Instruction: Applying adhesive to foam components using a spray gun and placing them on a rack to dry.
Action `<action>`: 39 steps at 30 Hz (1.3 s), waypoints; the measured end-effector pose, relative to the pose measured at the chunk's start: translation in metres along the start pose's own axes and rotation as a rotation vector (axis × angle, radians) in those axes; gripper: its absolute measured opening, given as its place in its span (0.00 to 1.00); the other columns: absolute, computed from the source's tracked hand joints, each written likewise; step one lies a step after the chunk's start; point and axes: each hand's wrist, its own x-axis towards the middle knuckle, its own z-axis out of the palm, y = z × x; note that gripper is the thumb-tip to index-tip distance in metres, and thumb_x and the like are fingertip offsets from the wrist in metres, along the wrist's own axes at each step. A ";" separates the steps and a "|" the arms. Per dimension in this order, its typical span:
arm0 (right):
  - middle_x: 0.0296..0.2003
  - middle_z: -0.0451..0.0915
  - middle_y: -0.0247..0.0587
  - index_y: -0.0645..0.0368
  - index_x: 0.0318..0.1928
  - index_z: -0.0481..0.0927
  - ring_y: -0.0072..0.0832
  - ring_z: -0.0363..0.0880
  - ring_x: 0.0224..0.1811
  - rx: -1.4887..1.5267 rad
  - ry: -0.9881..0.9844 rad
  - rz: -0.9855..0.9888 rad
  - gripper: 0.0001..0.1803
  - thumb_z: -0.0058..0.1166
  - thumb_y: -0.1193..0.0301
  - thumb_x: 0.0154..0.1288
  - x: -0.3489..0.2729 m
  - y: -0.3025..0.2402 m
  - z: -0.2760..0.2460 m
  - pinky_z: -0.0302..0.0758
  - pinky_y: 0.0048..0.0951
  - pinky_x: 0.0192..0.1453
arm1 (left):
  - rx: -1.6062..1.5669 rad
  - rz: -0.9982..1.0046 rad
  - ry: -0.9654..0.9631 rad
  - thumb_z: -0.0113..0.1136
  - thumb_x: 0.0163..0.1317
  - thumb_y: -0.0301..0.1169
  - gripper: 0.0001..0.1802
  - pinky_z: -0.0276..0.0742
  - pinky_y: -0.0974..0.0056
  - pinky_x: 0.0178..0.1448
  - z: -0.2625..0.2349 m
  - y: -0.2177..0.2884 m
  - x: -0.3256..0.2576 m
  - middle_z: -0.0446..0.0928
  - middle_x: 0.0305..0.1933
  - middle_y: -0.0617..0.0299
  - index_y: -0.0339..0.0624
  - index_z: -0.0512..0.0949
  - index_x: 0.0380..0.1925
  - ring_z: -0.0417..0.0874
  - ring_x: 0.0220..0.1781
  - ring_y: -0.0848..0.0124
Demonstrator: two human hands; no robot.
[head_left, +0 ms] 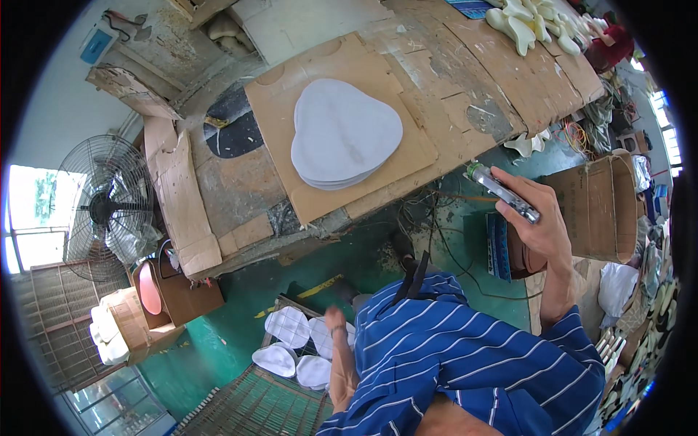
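A slim silver-and-dark tool with a green front end (502,192) is in my right hand (544,218), held just past the table's near edge. Its exact kind does not show. My left hand (335,318) hangs low beside my body, over a wire rack (240,407); its fingers are too small and blurred to read. Around it on the rack lie several white rounded pads (288,327). On the table, a stack of white three-lobed sheets (345,131) rests on a flat piece of brown cardboard (265,109), with neither hand touching it.
The worn table (465,65) is covered with patched cardboard. Cream curved pieces (520,29) are heaped at its far right. A black fan (105,207) stands left, above an open box (171,294). Another cardboard box (596,207) sits right. Cables (454,254) trail across the green floor.
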 end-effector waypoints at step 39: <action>0.41 0.83 0.52 0.64 0.66 0.77 0.43 0.85 0.38 0.134 -0.166 -0.048 0.36 0.66 0.86 0.53 -0.025 -0.030 -0.011 0.78 0.31 0.43 | -0.374 0.043 0.168 0.47 0.75 0.52 0.29 0.75 0.47 0.61 -0.050 0.033 -0.013 0.83 0.52 0.39 0.39 0.83 0.53 0.82 0.57 0.42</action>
